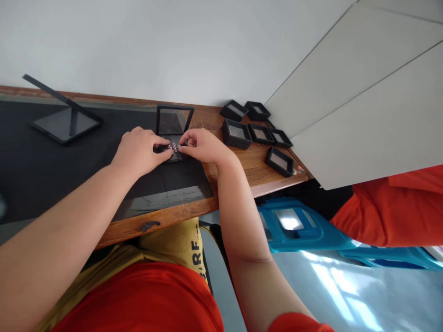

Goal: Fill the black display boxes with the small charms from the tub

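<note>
The small shiny piece lies low in the opened black case, on the dark mat over the desk, between the fingertips of both hands. It looks very light and probably hard, with a glittering, uneven surface that could slip or catch; its exact shape is too small to tell. Its outer ends seem the best places to take hold, with light fingertip pressure. The left hand has thumb and forefinger slightly apart at one side of it; the right hand has them drawn nearly together at the other. Both seem to touch it, but whether either truly grips it cannot be told. The case looks light and stiff, with clear panes that are likely thin and easily dented, so its rigid frame is safer to hold. Its raised lid stands just behind the hands and limits reach from the wall side. Well to the left sits another open frame, its lid tilted up. To the right, six black boxes are grouped near the light panel, which closes off that end. Beyond the desk are a blue chair and a person's red clothing.
</note>
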{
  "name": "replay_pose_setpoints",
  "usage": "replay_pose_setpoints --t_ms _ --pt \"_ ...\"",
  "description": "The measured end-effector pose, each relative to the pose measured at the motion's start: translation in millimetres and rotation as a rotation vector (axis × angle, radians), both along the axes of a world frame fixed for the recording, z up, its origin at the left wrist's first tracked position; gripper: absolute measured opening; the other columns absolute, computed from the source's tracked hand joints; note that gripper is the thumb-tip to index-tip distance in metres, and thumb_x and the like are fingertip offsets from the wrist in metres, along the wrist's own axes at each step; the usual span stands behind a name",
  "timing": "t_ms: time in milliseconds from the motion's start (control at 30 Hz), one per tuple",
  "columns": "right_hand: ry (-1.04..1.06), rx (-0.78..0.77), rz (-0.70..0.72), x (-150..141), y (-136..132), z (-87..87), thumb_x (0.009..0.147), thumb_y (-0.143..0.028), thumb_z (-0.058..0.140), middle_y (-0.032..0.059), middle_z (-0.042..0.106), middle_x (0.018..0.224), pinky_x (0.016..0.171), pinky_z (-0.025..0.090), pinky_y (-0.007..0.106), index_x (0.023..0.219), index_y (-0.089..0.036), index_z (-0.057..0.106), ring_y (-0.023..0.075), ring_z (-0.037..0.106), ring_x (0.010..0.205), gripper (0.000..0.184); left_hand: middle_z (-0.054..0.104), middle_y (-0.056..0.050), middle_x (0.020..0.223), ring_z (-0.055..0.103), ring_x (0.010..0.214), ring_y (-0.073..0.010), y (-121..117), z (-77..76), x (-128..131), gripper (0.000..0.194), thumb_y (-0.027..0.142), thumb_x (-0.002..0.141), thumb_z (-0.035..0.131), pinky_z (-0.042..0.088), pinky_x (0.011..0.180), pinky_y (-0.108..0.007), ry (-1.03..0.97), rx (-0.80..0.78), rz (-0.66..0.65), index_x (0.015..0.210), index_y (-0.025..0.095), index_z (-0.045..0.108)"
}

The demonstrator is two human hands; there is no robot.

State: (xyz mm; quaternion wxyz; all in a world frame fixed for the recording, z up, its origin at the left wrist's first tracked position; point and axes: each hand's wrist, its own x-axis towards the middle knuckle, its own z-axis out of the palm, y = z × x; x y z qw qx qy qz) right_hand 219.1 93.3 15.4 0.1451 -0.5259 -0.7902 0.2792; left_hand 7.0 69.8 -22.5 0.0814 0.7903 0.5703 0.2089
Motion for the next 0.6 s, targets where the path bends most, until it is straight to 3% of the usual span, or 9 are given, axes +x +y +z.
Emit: replay_pose_setpoints --t_ms 300,600 --pt "0.049 -0.012 0.094 1.0 2.4 -3.6 0.087 -0.025 0.071 -0.0031 0.058 0.073 0.067 0.035 0.028 0.101 -0.015 0.072 0.012 0.049 0.067 0.017 0.078 -0.01 0.117 0.06 0.116 -0.0402 -0.4 -1.8 -0.3 0.049 0.069 0.09 0.067 0.048 0.098 -0.052 -0.015 -0.036 0.002 0.121 0.034 0.084" --pt "0.049 -0.049 0.15 3.6 1.4 -1.9 0.089 -0.022 0.07 -0.0035 0.058 0.074 0.067 0.035 0.028 0.103 -0.014 0.072 0.0116 0.049 0.067 0.017 0.076 -0.01 0.117 0.059 0.119 -0.0401 -1.8 -2.3 2.2 0.041 0.063 0.092 0.067 0.046 0.101 -0.053 -0.022 -0.047 0.007 0.118 0.036 0.083"
